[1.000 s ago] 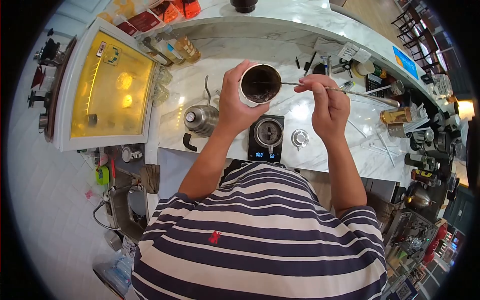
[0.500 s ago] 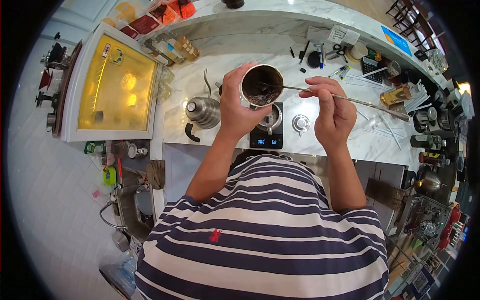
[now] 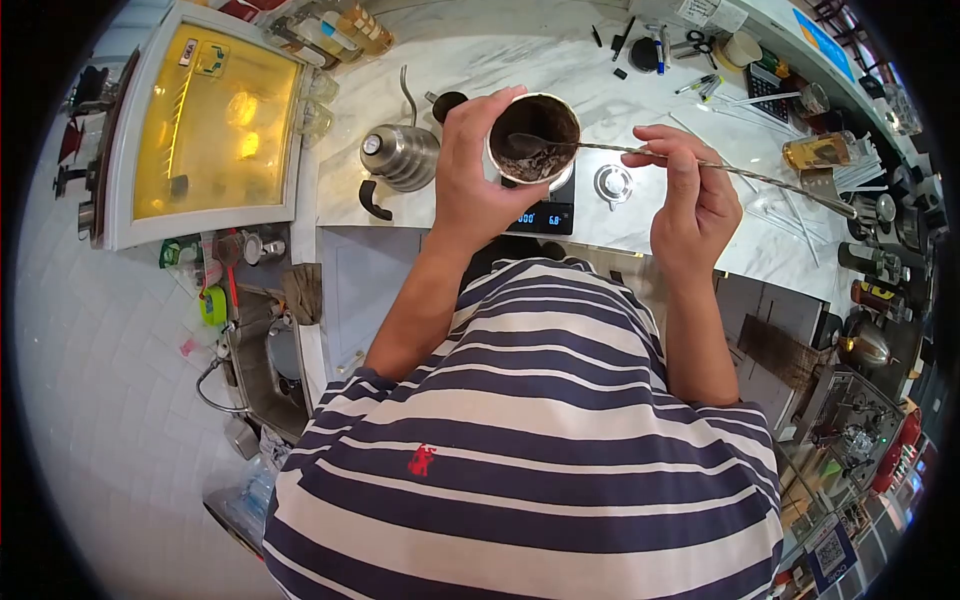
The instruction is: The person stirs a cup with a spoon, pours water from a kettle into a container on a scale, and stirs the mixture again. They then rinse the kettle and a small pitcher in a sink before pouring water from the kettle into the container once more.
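My left hand point(image 3: 473, 165) is wrapped around a paper cup point(image 3: 553, 176) tilted so its mouth faces me. Dark residue coats the inside of the cup. A long twisted-handle bar spoon point(image 3: 735, 171) is pinched in the fingers of my right hand point(image 3: 690, 195), and its bowl end reaches inside the cup. Below the cup, a black digital scale point(image 3: 553, 217) with a lit blue display is partly covered by my left hand and the cup. A small round metal lid point(image 3: 613, 184) lies on the counter between my hands.
A steel gooseneck kettle point(image 3: 402, 158) stands left of my left hand. Glass bottles point(image 3: 340, 35) sit beside a yellow-lit cabinet point(image 3: 215, 130). Scissors point(image 3: 697, 42), pens, a calculator point(image 3: 768, 98) and scattered straws lie at the right. A sink point(image 3: 262, 375) is at the lower left.
The view has shifted, so the counter sits higher in the frame. The spoon's bowl now shows more clearly against the cup's inner wall. Both hands keep their holds.
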The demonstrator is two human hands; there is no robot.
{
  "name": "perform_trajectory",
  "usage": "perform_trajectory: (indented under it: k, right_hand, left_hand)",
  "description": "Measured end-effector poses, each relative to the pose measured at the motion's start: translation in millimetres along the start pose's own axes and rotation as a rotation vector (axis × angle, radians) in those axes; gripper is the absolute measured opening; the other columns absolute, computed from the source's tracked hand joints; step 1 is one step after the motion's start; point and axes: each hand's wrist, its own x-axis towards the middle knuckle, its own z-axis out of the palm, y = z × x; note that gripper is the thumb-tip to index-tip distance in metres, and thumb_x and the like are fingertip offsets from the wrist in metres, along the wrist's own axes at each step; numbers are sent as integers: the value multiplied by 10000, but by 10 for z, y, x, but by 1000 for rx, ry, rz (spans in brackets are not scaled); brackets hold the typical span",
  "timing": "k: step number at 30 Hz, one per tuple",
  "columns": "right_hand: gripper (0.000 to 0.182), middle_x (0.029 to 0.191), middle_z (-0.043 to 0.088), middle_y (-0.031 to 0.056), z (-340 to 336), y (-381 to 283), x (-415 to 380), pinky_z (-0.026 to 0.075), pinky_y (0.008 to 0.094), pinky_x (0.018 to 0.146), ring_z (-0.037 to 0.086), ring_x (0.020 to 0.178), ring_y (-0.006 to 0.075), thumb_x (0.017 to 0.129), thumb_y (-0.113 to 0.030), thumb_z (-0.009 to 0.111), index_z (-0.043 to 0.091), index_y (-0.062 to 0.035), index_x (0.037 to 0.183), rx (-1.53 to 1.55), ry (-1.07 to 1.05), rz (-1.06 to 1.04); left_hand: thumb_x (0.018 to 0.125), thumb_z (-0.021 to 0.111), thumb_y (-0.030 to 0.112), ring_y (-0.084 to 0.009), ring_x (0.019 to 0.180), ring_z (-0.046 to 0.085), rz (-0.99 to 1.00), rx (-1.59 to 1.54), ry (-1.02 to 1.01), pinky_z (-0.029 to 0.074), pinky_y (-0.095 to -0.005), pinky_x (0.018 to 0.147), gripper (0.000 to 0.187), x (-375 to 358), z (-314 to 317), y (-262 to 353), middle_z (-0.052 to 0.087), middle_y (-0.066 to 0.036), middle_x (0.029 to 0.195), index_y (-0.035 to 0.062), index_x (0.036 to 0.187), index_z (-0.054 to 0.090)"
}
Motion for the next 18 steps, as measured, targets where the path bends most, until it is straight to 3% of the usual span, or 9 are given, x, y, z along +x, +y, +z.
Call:
perform_trajectory:
  k: [7, 18]
  right_hand:
    - [276, 1112, 744, 168, -47, 53, -128, 549, 293, 791, 776, 864, 225, 1121, -136, 558, 720, 77, 1054, -14, 23, 118]
    - [282, 1095, 750, 161, -71, 7, -114, 550, 295, 783, 775, 870, 226, 1124, -140, 553, 713, 83, 1057, 5, 91, 134]
  left_hand:
    - [623, 932, 44, -302, 1272, 647, 7, 40, 0, 510, -391, 1101, 931, -122, 46, 32, 666, -123, 1398, 77, 1453, 511]
    - [655, 961, 84, -292, 1273, 659, -79, -1, -32, 513, -389, 1102, 928, -122, 82, 37, 664, -139, 1405, 66, 1461, 503]
